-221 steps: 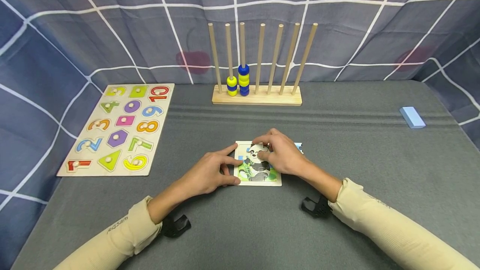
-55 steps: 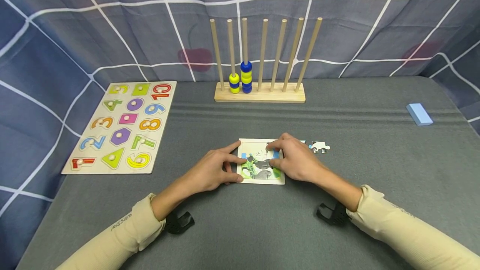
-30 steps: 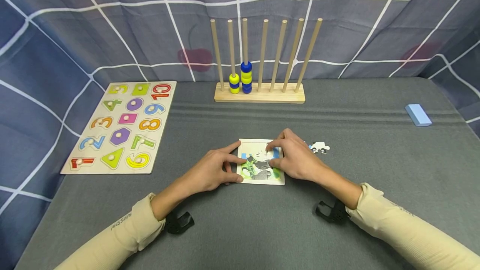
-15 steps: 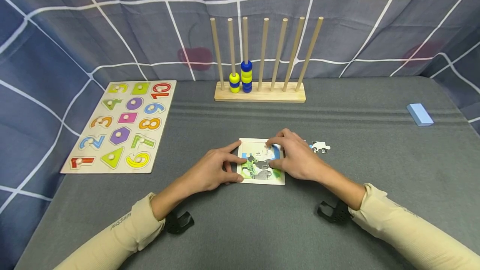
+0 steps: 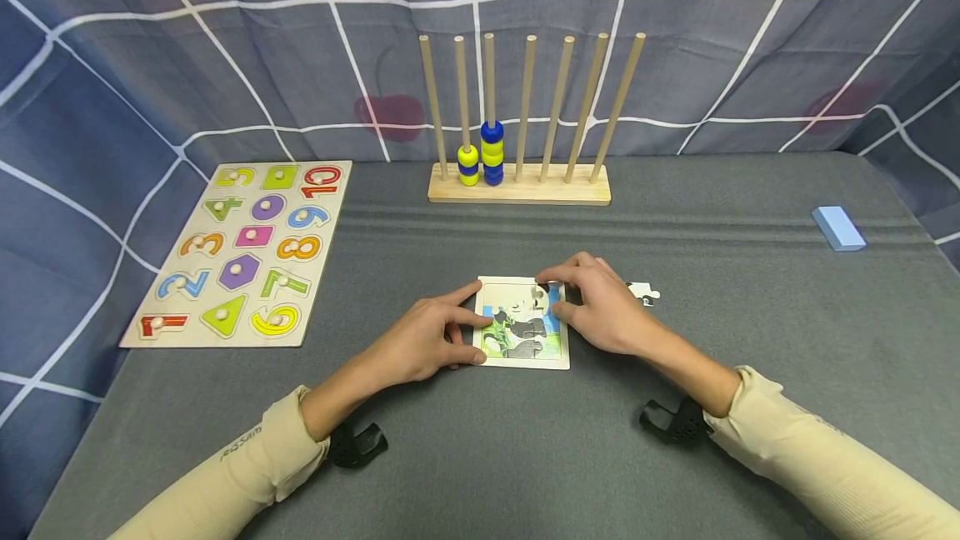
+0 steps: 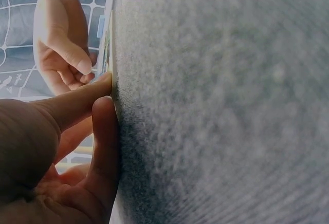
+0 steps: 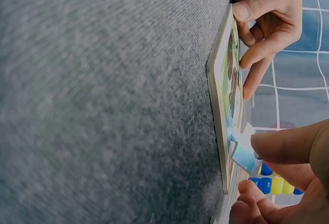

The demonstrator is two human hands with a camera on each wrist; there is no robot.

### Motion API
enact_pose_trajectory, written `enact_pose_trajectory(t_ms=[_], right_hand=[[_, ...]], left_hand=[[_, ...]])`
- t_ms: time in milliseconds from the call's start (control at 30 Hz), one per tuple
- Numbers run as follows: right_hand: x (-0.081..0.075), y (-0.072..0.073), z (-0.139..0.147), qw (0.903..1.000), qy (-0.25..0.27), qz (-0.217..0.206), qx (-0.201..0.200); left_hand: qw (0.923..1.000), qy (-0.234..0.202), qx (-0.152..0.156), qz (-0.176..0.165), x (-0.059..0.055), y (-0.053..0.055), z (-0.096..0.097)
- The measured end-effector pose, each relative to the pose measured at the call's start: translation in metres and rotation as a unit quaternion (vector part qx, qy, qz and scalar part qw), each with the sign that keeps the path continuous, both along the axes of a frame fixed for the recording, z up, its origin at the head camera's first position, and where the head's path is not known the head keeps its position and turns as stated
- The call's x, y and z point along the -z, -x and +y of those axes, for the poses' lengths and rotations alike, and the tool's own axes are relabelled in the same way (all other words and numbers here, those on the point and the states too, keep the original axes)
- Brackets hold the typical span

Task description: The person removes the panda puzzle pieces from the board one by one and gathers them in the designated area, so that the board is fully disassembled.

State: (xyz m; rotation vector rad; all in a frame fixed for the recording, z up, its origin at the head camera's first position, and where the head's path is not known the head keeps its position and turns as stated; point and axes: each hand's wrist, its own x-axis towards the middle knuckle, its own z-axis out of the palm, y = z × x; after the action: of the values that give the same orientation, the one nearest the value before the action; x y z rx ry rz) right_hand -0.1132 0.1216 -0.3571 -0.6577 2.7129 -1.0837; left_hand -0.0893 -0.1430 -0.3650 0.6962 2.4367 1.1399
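Observation:
A small panda jigsaw puzzle in a pale wooden frame (image 5: pixel 525 364) lies flat on the grey table before me. My left hand (image 5: pixel 408 346) braces its left side: the thumb touches the near corner, and the extended forefinger reaches the far corner. At the upper right of the puzzle, my right hand (image 5: pixel 600 311) pinches a blue-and-white jigsaw piece (image 7: pixel 245 154) between thumb and fingers. That piece stands tilted over the frame in the right wrist view. Another loose jigsaw piece (image 5: pixel 645 292), white and black, lies just beyond the right hand, which partly hides it.
A number-and-shape peg board (image 5: pixel 247 252) lies at the left. Behind the puzzle stands a wooden rack (image 5: pixel 517 194) of upright rods, two bearing blue and yellow beads. A light blue block (image 5: pixel 838 228) is at the far right. Patterned grey-blue cloth (image 5: pixel 300 65) hangs behind.
My right hand has drawn slightly right, showing more of the puzzle's right side. Since the oldest frame it has moved right from the panda's face. The left hand has stayed at the frame's left side.

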Motion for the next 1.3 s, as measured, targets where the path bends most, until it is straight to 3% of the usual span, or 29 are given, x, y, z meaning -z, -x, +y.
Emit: enact_pose_trajectory(t_ms=[533,967,1300], right_hand=[[0.002,0.003,0.002,0.9996,0.013,-0.007,-0.022],[0.007,-0.001,0.008,0.9974,0.068,-0.02,0.008],[0.006,-0.01,0.033,0.9924,0.109,-0.031,0.048]], left_hand=[[1.0,-0.001,-0.001,-0.004,-0.001,0.001,0.001],[1.0,0.006,-0.001,-0.005,-0.001,0.0,0.001],[1.0,-0.002,0.002,-0.005,-0.001,0.0,0.0]])
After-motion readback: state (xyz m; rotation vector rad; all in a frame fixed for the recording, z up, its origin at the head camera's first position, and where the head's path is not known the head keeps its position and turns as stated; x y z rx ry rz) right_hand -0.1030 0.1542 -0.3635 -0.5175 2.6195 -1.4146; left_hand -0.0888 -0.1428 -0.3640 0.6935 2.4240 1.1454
